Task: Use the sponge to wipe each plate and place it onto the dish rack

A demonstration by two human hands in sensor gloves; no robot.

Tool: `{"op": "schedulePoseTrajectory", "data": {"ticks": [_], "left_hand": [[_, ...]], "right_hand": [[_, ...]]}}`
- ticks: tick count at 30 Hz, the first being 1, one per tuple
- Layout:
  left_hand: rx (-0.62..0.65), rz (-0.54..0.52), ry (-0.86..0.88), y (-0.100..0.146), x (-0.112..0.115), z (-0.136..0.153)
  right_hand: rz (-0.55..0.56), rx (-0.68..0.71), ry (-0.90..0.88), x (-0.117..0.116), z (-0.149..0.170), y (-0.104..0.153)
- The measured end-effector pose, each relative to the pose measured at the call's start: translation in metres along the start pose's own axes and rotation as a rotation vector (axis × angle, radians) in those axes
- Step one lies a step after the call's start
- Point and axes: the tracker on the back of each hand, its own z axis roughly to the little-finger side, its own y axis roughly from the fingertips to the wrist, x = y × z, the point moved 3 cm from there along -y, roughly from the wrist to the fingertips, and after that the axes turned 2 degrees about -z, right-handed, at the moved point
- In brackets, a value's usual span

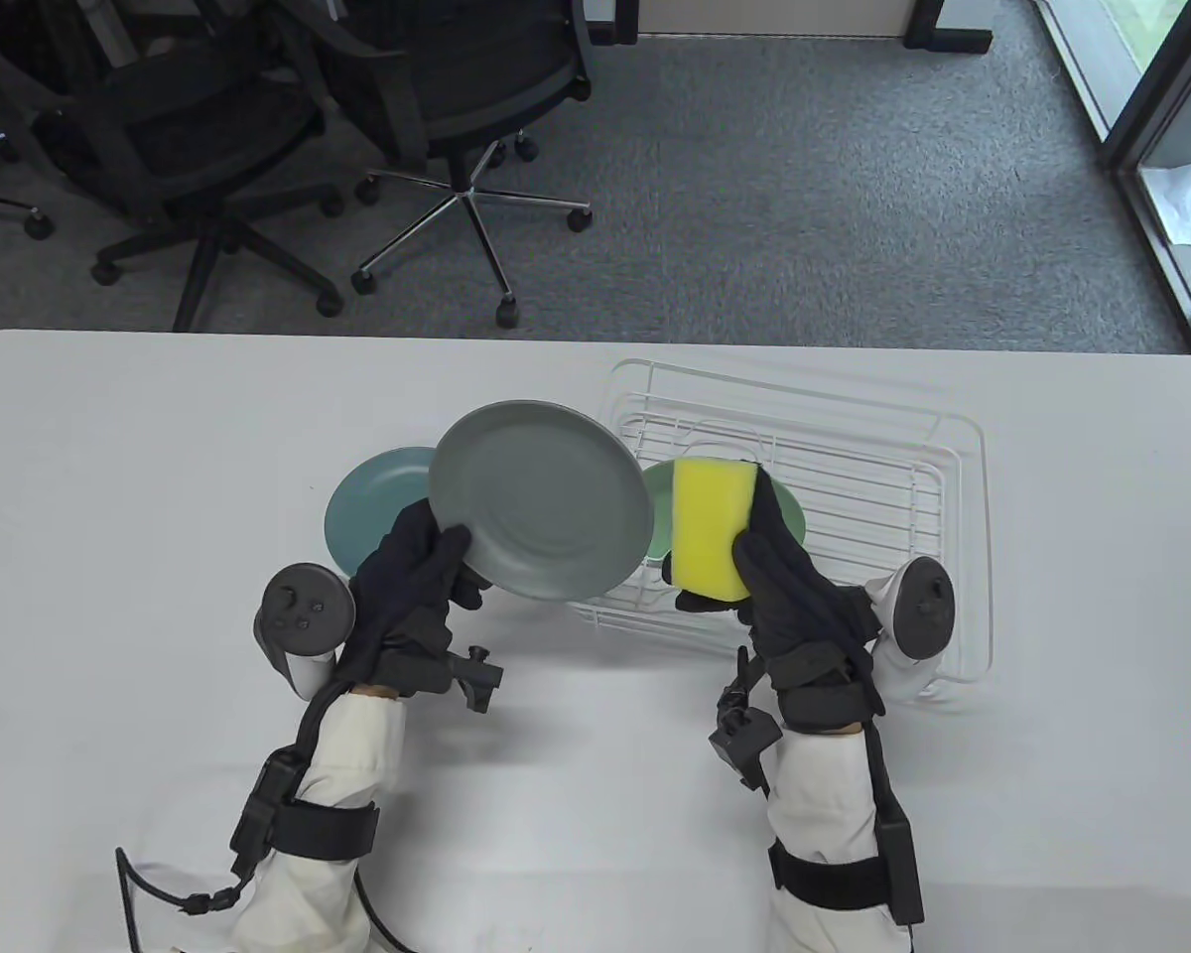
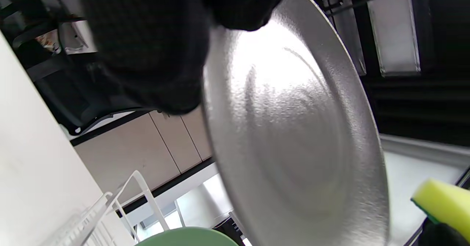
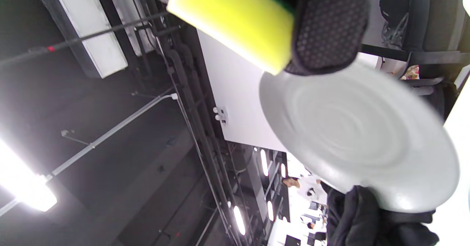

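Note:
My left hand [image 1: 435, 566] grips a grey plate [image 1: 541, 499] by its lower left rim and holds it tilted above the table. That grey plate [image 2: 293, 128] fills the left wrist view, and the grey plate [image 3: 360, 139] also shows from beneath in the right wrist view. My right hand [image 1: 764, 556] holds a yellow sponge [image 1: 715, 526] with a green scouring side, just right of the plate and apart from it. The sponge [image 3: 235, 18] sits at the top of the right wrist view. A teal plate [image 1: 372, 506] lies on the table behind my left hand. A light green plate [image 1: 660, 496] lies in the dish rack [image 1: 913, 476].
The white wire dish rack stands right of centre on the white table [image 1: 139, 556]. Black office chairs [image 1: 457, 119] stand on the carpet beyond the table's far edge.

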Motion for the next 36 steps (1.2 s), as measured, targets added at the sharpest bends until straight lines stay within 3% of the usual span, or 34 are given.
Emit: {"op": "schedulePoseTrajectory", "data": {"ticks": [5,16,26,32,36], "left_hand": [[0.139,0.041,-0.265,-0.021,0.027,-0.036],[0.327,0.205,-0.713,-0.041,0.112,-0.065],[0.420,0.344,-0.958,-0.040,0.178,-0.072],[0.450,0.416,-1.015,-0.034,0.201,-0.068],[0.399,0.443,-1.004,-0.035,0.207,-0.061]], "right_hand": [[0.066,0.022,-0.036,0.021,-0.003,0.008],[0.120,0.033,-0.093,0.039,-0.003,0.015],[0.124,-0.007,-0.062,0.035,0.002,0.013],[0.115,-0.022,-0.054,0.032,0.005,0.012],[0.120,-0.021,-0.063,0.032,0.004,0.012]]}}
